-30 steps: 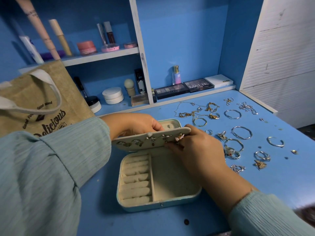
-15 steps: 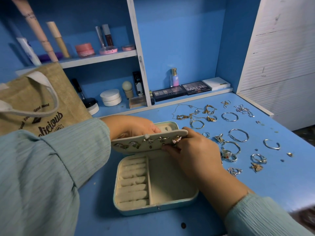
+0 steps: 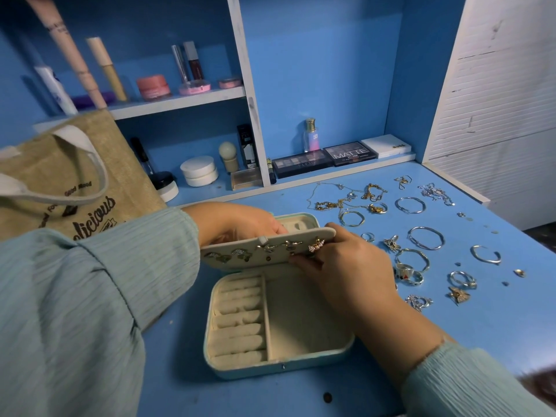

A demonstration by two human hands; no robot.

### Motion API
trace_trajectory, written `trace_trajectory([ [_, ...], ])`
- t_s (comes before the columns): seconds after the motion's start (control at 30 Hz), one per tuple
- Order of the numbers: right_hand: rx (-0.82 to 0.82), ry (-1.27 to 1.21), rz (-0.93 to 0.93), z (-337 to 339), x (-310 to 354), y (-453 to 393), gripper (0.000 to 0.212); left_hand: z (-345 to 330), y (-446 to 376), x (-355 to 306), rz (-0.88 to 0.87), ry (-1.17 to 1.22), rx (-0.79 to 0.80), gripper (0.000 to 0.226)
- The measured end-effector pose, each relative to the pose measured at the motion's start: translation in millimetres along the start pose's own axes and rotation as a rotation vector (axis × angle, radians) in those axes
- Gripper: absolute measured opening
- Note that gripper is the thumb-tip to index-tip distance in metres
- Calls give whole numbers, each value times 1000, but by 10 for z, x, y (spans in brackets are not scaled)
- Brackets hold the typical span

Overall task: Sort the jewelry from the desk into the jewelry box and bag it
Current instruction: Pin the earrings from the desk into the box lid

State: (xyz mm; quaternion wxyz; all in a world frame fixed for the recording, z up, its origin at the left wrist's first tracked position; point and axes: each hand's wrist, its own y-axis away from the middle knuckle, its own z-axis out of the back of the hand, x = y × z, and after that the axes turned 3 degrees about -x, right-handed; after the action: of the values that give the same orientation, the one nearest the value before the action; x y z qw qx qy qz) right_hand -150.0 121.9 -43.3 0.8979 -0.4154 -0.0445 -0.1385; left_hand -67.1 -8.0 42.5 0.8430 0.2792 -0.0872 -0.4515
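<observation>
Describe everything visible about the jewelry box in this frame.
The jewelry box is a small rounded-corner case, pale teal outside with a cream, velvety lining. It lies open on the blue desk. Its base holds ring rolls on the left and an empty open compartment on the right. A cream earring panel, studded with several earrings, is held over the base by the left hand and right hand.

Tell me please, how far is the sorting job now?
Early. Done: several earrings sit on the earring panel. In hand: both hands, left hand and right hand, hold that panel. Left: many rings and chains on the desk; bag unused.
</observation>
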Motion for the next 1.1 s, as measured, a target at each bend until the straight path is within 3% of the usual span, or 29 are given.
trace_trajectory([
  [0.17,10,4,-6,5,6,-5,33,-23,-9,28,-15,51,-14,14],
  [0.7,27,-13,-3,14,6,0,34,-37,-79,122,-9,171,-34,26],
  [1.1,-13,-81,5,29,8,3,32,-24,-62,99,-18,87,-39,23],
])
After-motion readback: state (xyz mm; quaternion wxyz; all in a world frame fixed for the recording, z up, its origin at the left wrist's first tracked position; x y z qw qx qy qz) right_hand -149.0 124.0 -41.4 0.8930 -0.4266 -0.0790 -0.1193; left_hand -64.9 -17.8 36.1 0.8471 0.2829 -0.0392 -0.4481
